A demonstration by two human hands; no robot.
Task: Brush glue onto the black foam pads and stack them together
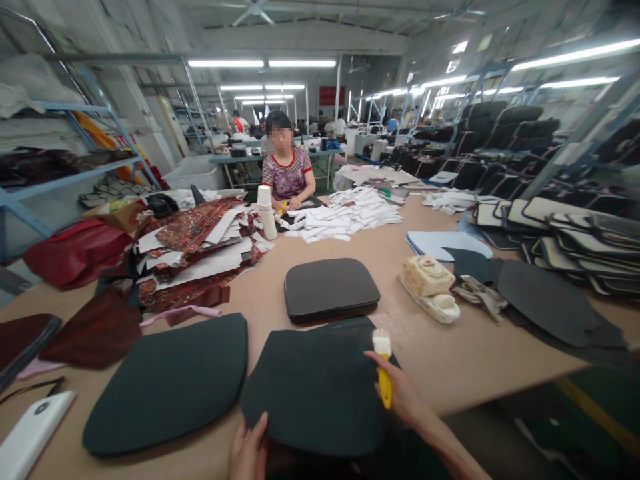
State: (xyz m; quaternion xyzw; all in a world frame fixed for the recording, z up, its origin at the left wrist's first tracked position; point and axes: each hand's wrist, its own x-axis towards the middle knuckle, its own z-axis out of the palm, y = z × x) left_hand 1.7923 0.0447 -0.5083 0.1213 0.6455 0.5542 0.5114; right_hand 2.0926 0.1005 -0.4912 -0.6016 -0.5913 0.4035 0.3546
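My right hand (400, 393) is wrapped round the yellow handle of a brush (383, 353) with pale bristles, at the right edge of a dark green flap-shaped panel (315, 393). My left hand (250, 448) grips the near left edge of this panel, thumb on top; the fingers below are partly hidden. A second dark green panel (170, 383) lies to the left. Beyond them sits a small stack of dark brown panels (330, 287). To the right stands a cream block-shaped container (427, 277), crusted with whitish residue.
A heap of patterned and white pieces (200, 247) stands at the left, near a white bottle (267, 213). A white phone-like device (37, 433) lies front left. Across the table (450, 360) a person (287, 167) works beside white strips (345, 217). Edged panels (575, 233) are piled right.
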